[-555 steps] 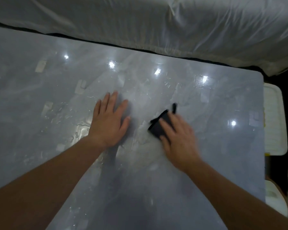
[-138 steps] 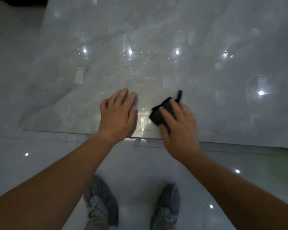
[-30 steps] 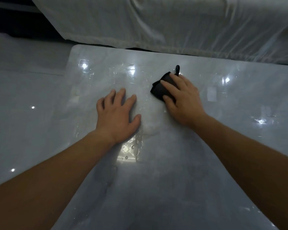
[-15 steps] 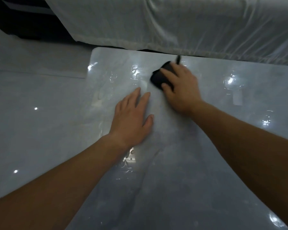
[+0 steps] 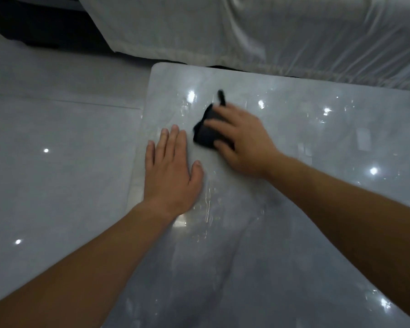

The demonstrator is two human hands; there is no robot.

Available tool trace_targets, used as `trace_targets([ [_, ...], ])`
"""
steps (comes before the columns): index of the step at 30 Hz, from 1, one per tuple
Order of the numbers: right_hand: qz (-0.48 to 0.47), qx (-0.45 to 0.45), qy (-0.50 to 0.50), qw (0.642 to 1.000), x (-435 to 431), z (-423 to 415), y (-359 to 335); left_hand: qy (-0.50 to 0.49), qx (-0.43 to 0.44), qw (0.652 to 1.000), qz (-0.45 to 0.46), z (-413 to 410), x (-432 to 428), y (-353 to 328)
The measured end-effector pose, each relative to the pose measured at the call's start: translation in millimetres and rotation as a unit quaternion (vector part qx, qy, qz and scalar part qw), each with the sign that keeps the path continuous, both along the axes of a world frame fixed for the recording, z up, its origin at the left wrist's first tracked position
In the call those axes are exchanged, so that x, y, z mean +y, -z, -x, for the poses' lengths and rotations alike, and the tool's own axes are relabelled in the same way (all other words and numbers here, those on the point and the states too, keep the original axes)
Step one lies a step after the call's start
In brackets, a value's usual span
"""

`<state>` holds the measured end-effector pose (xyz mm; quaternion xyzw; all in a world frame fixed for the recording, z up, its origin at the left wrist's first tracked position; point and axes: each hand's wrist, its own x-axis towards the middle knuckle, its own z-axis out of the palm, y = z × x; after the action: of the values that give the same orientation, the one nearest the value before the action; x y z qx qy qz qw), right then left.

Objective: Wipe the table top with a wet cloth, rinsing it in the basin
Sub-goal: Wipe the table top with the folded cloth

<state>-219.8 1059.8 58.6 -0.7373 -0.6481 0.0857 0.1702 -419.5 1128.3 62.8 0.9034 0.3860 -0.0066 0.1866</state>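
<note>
Now | right hand (image 5: 244, 140) fingers pressing black cloth (image 5: 205, 136) on table top (image 5: 294, 233) | left hand (image 5: 171, 171) flat, empty

Our left hand (image 5: 171, 176) lies flat, palm down, fingers together and thumb out. Our right hand (image 5: 244, 143) presses down, fingers spread, slightly blurred. Both bare forearms reach forward, right further ahead.

- Small black folded cloth (image 5: 205, 136): right half hidden under the right hand (image 5: 243, 144); hand and cloth motion-blurred, grip unclear.
- Glossy grey marble tabletop (image 5: 294, 233): right and near edges cut off by frame.
- Both forearms cut off at frame bottom.
- White plastic-covered furniture (image 5: 258, 31) past the far edge: top cut off, type unclear.
</note>
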Motion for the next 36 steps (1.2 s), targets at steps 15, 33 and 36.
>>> trace_targets([
  [15, 0.030, 0.000, -0.014, 0.999, -7, 20, -6, 0.033, 0.013, 0.999, -0.012, 5, 4, -1],
  [33, 0.040, 0.007, -0.031, 0.999, -161, 66, -7, 0.029, 0.049, 0.998, -0.028, 67, -83, -6],
  [36, 0.021, -0.016, 0.072, 0.997, -148, 20, 0, 0.023, 0.063, 0.997, -0.034, 76, -92, -3],
])
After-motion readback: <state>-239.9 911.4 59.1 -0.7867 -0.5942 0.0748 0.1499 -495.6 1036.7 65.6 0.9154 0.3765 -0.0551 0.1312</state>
